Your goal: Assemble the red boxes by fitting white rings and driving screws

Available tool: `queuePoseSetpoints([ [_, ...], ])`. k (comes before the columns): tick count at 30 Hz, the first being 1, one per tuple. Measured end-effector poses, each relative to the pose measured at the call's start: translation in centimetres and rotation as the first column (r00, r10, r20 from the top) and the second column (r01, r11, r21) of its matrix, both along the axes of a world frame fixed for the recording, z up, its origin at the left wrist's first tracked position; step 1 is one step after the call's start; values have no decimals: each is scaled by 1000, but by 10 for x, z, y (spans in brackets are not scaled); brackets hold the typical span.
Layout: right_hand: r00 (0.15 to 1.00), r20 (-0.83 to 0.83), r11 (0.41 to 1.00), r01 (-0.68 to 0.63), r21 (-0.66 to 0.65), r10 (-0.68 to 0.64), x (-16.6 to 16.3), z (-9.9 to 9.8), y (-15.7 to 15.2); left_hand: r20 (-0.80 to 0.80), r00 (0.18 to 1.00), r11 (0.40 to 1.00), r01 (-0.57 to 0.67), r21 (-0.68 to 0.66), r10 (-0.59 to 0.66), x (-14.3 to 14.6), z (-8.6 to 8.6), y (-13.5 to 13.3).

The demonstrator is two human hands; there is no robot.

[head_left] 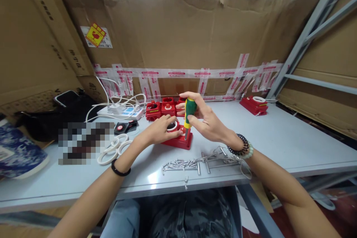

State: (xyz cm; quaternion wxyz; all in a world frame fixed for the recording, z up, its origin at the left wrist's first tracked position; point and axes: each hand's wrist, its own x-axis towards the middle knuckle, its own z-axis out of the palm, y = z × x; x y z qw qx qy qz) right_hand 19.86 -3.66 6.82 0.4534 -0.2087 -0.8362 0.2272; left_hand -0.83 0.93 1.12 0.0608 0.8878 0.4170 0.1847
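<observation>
A red plastic housing [179, 142] with a white ring on top lies on the table in front of me. My left hand [161, 130] grips it from the left, fingers over its far side and thumb across its top. In my right hand [205, 117] is a screwdriver [190, 108] with a green and yellow handle. The tool stands nearly upright, its tip down at the housing's right end; whether a screw sits under it I cannot tell. Nearer me lies a pile of loose screws [181, 163].
Several red housings [168, 107] stand in a row behind, another red housing [253, 105] at the far right. White rings [108, 156] lie left of my arm, near a power strip [125, 111] with tangled cables. Metal T-shaped rods [208, 165] lie by the table's front edge. Cardboard [181, 37] walls the back.
</observation>
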Motion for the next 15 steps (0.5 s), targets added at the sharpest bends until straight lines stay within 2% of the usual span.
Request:
queuePoseSetpoints([
  [2, 1000, 2, 1000, 2, -11, -2, 0, 0, 0, -7, 1000, 1000, -8, -3, 8, 0, -1, 0],
  [5, 989, -18, 984, 150, 92, -149, -5, -5, 3, -3, 1000, 1000, -5, -2, 5, 0, -2, 1],
  [8, 940, -40, 908, 337, 250, -338, -11, -10, 4, 18, 1000, 1000, 13, -10, -13, 1, -2, 2],
  [10, 912, -19, 869, 396, 296, -410, -11, -10, 4, 22, 1000, 1000, 7, -7, -7, 1, -2, 1],
  [12, 925, 21, 898, 361, 251, -378, -8, -7, 4, 14, 1000, 1000, -9, 5, 9, 1, -1, 0],
  [15, 978, 33, 975, 202, 96, -206, -3, -3, 4, -1, 1000, 1000, -20, 5, 20, 1, -1, -1],
])
